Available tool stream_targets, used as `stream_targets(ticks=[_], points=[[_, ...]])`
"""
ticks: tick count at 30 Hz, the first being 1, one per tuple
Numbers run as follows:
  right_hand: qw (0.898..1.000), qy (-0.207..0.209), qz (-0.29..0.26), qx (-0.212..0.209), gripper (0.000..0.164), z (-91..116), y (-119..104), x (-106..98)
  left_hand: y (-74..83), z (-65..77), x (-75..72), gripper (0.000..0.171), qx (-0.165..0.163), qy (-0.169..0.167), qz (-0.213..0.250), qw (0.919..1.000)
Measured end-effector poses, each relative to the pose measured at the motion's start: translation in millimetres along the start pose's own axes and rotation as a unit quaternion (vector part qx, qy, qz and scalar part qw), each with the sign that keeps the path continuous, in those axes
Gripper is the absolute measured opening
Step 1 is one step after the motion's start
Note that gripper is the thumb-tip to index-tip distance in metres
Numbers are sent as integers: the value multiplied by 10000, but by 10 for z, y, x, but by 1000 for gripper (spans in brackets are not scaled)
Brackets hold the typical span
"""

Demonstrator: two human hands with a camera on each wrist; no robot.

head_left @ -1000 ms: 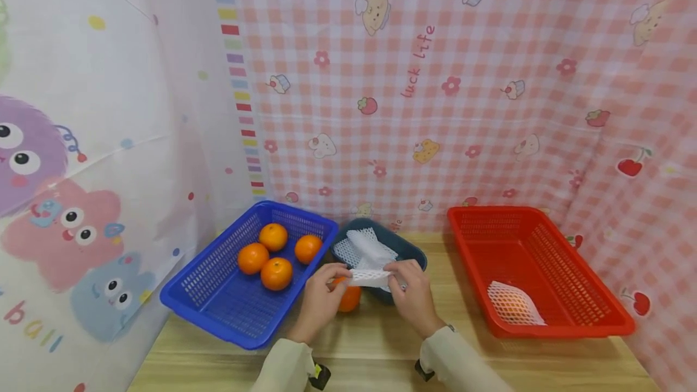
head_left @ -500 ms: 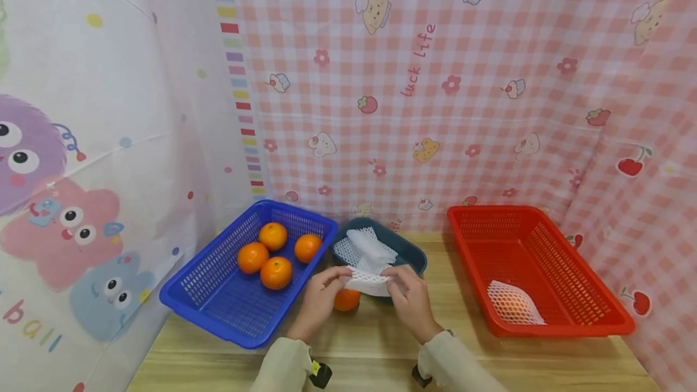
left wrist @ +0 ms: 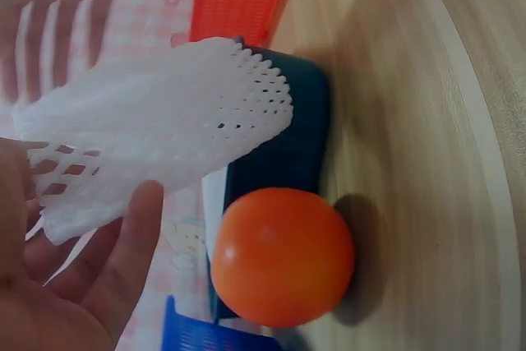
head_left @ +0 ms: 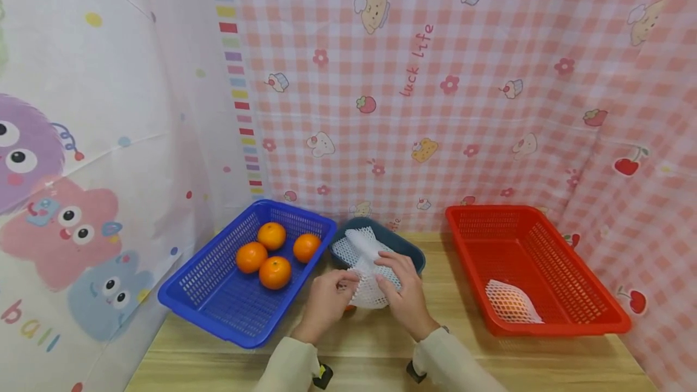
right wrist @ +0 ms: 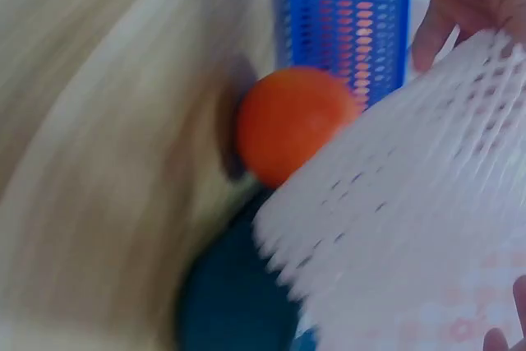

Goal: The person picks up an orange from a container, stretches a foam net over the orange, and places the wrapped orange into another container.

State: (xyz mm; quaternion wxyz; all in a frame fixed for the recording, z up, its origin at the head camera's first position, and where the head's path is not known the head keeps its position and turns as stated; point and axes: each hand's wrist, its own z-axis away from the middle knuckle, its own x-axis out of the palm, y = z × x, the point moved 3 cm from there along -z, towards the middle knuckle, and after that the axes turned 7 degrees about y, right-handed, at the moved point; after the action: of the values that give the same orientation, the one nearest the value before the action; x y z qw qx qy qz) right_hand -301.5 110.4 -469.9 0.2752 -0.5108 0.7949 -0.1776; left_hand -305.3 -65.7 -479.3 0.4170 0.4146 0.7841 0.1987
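Observation:
A white foam fruit net (head_left: 371, 293) hangs between the hands, spread wider at its free end. My left hand (head_left: 324, 300) pinches one end of it between thumb and fingers. Beside the net's other side, my right hand (head_left: 405, 293) has its fingers spread and relaxed, apart from the net in the right wrist view. Below, a loose orange (left wrist: 283, 256) sits on the wooden table, mostly hidden by the net and left hand in the head view. Just behind is a dark teal basket (head_left: 409, 249) with more white foam nets (head_left: 359, 241).
At left stands a blue basket (head_left: 218, 319) with several oranges (head_left: 274, 273). A red basket (head_left: 544, 259) on the right contains one orange in a foam net (head_left: 512, 302). Patterned cloth (head_left: 425, 77) hangs behind the table (head_left: 370, 362).
Both hands earlier held the net stretched sideways. My right hand has since let go and spread its fingers, and the net now hangs open from the left hand, covering most of the orange.

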Motion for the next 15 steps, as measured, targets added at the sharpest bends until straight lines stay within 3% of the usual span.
stream_targets(ticks=[4,8,15], points=[[9992,91,32,-393,17,-63,-143,105,103,9,21,11,638,0,-826,9945],[9985,33,77,-534,14,-87,-239,216,188,14,42,12,913,-20,-1328,9869],[9937,-150,942,-589,25,-43,-241,227,205,44,59,14,785,-178,-935,9924]])
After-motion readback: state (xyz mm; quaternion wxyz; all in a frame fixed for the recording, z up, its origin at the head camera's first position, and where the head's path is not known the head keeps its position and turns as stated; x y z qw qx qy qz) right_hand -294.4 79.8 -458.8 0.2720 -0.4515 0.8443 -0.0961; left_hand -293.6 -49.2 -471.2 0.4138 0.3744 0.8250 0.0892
